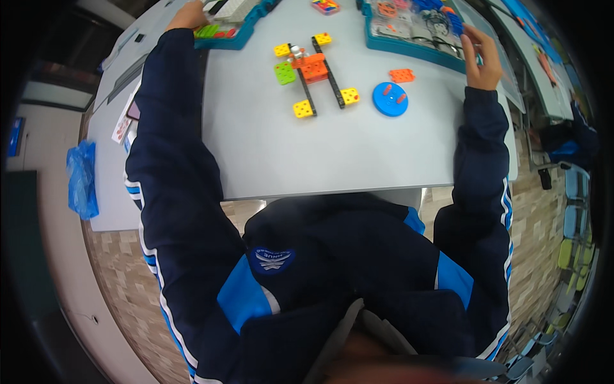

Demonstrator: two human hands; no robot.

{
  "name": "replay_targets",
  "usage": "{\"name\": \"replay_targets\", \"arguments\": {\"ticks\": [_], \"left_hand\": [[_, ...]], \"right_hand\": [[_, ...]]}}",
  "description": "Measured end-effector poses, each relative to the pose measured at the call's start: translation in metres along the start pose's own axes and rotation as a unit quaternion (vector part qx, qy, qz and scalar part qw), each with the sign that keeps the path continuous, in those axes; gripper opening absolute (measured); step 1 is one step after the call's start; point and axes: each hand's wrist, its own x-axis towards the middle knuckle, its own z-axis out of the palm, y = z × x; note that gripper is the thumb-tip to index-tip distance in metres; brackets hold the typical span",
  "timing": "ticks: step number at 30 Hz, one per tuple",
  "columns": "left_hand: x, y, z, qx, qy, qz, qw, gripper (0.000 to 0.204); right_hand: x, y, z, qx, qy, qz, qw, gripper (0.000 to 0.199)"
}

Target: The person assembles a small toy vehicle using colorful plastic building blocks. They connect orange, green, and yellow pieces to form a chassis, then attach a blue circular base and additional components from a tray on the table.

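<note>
At the far left, my left hand [186, 16] is at the outer side of a teal parts tray [240, 40]; its fingers are mostly cut off or hidden. My right hand [484, 57] is closed at the right end of a second teal tray [416, 50], thumb and fingers curled at its rim. Between the trays, a built frame lies on the table, with two black beams [334, 80], an orange middle block [313, 68] and yellow corner blocks [303, 109]. A green block [285, 73] adjoins its left side. To the right are a blue disc [390, 99] with orange pegs and an orange plate [402, 75].
Both trays hold loose colored parts, some in clear bags. A small colorful packet [325, 6] lies at the far edge. The white table's front edge [339, 192] is before my body. A blue plastic bag [82, 179] hangs at the left; chairs [575, 217] stand at the right.
</note>
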Motion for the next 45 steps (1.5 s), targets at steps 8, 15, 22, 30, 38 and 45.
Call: {"name": "replay_targets", "arguments": {"ticks": [8, 15, 22, 30, 38, 45], "left_hand": [[-0.009, 0.012, -0.002, 0.038, 0.075, -0.017, 0.996, 0.035], [0.004, -0.001, 0.016, 0.041, 0.029, -0.055, 0.997, 0.033], [-0.036, 0.01, -0.061, -0.168, 0.09, -0.029, 0.981, 0.025], [-0.217, 0.172, -0.186, -0.694, 0.087, 0.184, 0.69, 0.015], [-0.268, 0.323, -0.13, -0.728, 0.16, 0.305, 0.592, 0.02], [-0.262, 0.352, -0.076, -0.652, 0.159, 0.271, 0.69, 0.044]], "right_hand": [[0.002, -0.006, 0.003, 0.016, 0.002, -0.002, 1.0, 0.021], [0.003, -0.005, 0.004, 0.017, 0.013, -0.006, 1.0, 0.02], [0.003, -0.007, 0.001, 0.007, -0.001, 0.022, 1.0, 0.02], [0.027, -0.1, -0.025, 0.438, -0.146, 0.231, 0.856, 0.035], [-0.009, -0.167, -0.018, 0.695, -0.297, 0.277, 0.594, 0.04], [-0.018, -0.121, -0.025, 0.433, -0.262, 0.316, 0.803, 0.028]]}}
